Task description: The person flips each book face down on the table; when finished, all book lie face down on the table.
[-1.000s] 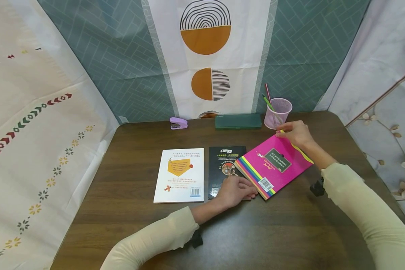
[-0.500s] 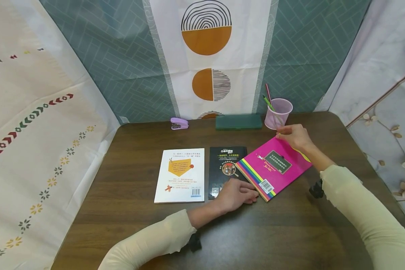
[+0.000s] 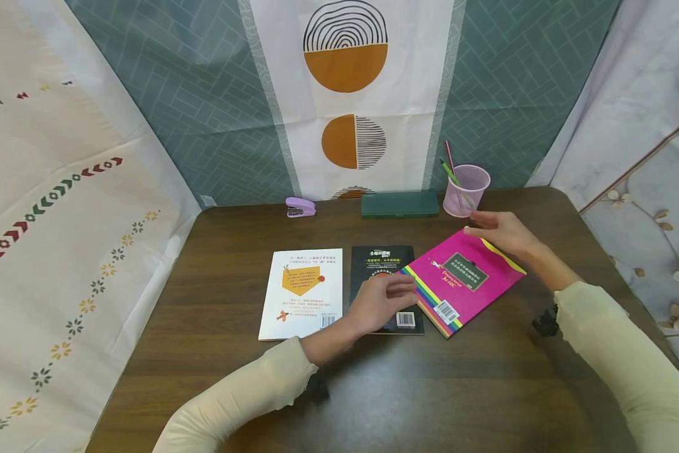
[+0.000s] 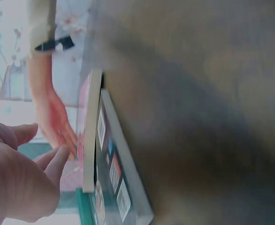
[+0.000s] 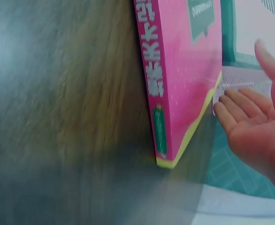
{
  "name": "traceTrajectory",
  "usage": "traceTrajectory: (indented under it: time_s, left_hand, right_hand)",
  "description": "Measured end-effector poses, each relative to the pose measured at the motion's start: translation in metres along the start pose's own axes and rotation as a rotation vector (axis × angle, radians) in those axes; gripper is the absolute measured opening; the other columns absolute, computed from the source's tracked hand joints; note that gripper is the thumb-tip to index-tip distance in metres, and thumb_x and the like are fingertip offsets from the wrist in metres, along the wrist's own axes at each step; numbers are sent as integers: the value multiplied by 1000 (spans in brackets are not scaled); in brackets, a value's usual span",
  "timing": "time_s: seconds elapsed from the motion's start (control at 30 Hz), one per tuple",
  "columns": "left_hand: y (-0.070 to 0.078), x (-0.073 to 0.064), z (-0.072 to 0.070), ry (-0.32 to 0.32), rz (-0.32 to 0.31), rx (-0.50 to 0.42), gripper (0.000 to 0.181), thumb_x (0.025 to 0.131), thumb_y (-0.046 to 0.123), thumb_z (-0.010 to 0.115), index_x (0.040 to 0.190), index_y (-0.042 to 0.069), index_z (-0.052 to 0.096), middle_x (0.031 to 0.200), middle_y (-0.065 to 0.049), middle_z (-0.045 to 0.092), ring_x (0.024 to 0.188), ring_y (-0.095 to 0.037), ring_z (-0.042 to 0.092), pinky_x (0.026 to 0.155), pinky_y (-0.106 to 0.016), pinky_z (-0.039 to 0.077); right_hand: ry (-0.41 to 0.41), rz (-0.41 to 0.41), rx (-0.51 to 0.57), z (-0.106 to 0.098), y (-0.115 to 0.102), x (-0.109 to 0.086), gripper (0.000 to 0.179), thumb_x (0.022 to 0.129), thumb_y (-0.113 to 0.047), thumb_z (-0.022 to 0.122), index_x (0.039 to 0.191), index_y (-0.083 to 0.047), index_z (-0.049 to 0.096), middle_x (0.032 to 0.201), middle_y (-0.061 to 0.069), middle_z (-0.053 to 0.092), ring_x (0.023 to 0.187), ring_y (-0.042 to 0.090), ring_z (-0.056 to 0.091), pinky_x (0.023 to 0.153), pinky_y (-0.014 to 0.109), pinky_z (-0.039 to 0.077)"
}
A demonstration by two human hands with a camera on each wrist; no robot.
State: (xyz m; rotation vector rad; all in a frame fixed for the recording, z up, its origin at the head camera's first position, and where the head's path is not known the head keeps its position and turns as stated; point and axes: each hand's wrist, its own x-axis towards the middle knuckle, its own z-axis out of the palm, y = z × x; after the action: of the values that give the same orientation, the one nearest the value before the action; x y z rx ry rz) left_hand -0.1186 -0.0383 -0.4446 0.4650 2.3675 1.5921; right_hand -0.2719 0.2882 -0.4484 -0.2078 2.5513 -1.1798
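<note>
A pink book (image 3: 464, 277) with a striped left edge lies at a slant on the table. Its left corner meets or overlaps the black book (image 3: 405, 321); which of the two I cannot tell. My left hand (image 3: 380, 303) hovers over the black book near the stripes, fingers loosely extended and holding nothing, hiding part of its cover. At the pink book's far edge, my right hand (image 3: 506, 234) is lifted with thumb and fingers apart. In the right wrist view the right palm (image 5: 259, 133) is bare, beside the pink book's yellow-edged end.
A white book (image 3: 301, 296) lies left of the black one. Along the table's back edge stand a purple stapler (image 3: 300, 207), a green pencil case (image 3: 399, 204) and a pink mesh cup (image 3: 468, 190) with pencils, close to the right hand.
My right hand has let go of the pink book and drawn slightly right. My left hand has risen from the black book's near edge and moved left and away from me. The books have barely moved.
</note>
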Motion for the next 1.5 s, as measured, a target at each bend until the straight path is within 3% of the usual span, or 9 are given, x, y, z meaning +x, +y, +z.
traceTrajectory:
  time_s: [0.27,0.4,0.53,0.67,0.73,0.83,0.9,1.13,1.5]
  left_hand:
    - [-7,20,-16,32,8,187,85,96,28,83,163,2,38,159,-14,53,133,-31,63,103,-40,56]
    - [-11,27,-19,-48,-26,329,105,92,40,86,170,8,23,148,-16,61,113,-29,66,86,-36,59]
    - [-17,34,-20,-148,-24,382,115,89,45,87,172,12,13,160,-12,50,122,-25,63,93,-32,57]
    - [-20,42,-20,-211,39,422,116,89,41,87,171,9,11,178,-5,16,158,-24,31,120,-37,40]
    - [-20,45,-20,-239,79,439,115,90,36,88,171,7,11,178,-5,12,161,-21,22,123,-37,34]
    - [-22,50,-19,-268,127,474,113,90,32,88,171,6,13,178,-5,14,161,-19,20,124,-35,31]
    - [-24,53,-19,-281,143,507,111,91,33,86,171,7,14,177,-4,16,160,-19,22,124,-34,31]
    - [-29,57,-19,-298,151,565,104,94,33,84,170,7,19,175,-7,26,158,-23,32,122,-35,36]
    - [-33,60,-16,-267,200,640,92,96,32,81,168,6,30,156,-10,56,133,-20,61,110,-30,49]
  right_hand:
    - [-118,-55,-33,-9,10,-19,113,94,-38,82,170,-5,7,175,24,12,158,50,14,118,69,29]
    - [-139,-98,-37,-11,19,-31,116,91,-28,85,170,-3,5,175,26,9,159,51,11,116,72,29]
    - [-165,-133,-36,-13,29,-44,118,87,-22,87,169,1,5,173,30,8,157,54,9,115,76,26]
    - [-188,-156,-25,-14,39,-56,118,85,-18,89,168,4,8,172,33,10,157,55,11,117,74,23]
    - [-197,-154,-30,-15,42,-62,118,84,-18,90,168,4,10,172,32,11,157,54,12,124,55,29]
    - [-198,-150,-39,-15,45,-69,117,85,-18,91,168,4,11,172,31,13,157,53,15,115,23,36]
    - [-191,-154,-47,-14,47,-72,115,85,-18,91,167,4,14,171,32,16,156,54,18,107,16,35]
    - [-156,-161,-89,-11,50,-76,101,86,-15,89,163,8,28,166,35,29,151,56,28,112,58,36]
    - [-73,-168,-180,-10,53,-78,91,86,-11,89,158,10,38,157,38,40,143,58,41,103,51,46]
